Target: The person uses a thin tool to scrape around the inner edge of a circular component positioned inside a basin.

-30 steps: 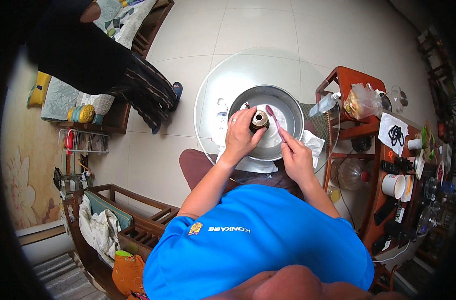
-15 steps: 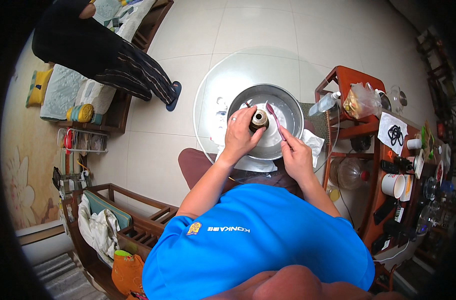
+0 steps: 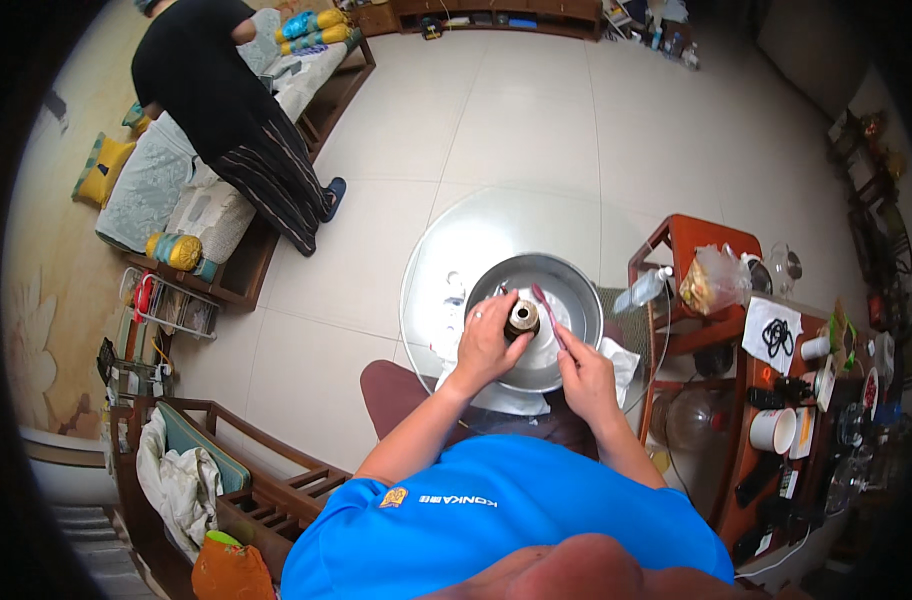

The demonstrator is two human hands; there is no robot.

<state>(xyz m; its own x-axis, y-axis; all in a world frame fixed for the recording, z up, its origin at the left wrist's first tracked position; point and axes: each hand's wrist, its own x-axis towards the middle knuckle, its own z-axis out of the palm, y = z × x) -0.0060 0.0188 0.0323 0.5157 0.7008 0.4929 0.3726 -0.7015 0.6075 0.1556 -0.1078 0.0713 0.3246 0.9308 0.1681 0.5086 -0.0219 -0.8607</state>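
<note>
My left hand (image 3: pixel 488 338) is wrapped round a dark, brassy metal part (image 3: pixel 523 317) with a round hole in its top; its exact kind does not show. A ring is on one finger. In my right hand (image 3: pixel 586 378) is a reddish-purple toothbrush (image 3: pixel 550 312), gripped by its handle, with the head pointing away from me. The brush head stands just right of the metal part, and I cannot tell if they touch. Both are over a round grey metal basin (image 3: pixel 578 290), whose inside looks pale, partly hidden by my hands.
Beneath the basin is a round glass table (image 3: pixel 431 285), with white cloth or paper (image 3: pixel 621 362) beside it. A spray bottle (image 3: pixel 644 290) and a plastic bag (image 3: pixel 714 282) are to the right. A cluttered wooden table (image 3: pixel 733 450) stands nearer right. Another person (image 3: pixel 201 85) stands far left by a sofa.
The view has tilted up, so the basin and hands sit lower and more of the far floor shows. My grips on the metal part and toothbrush are the same.
</note>
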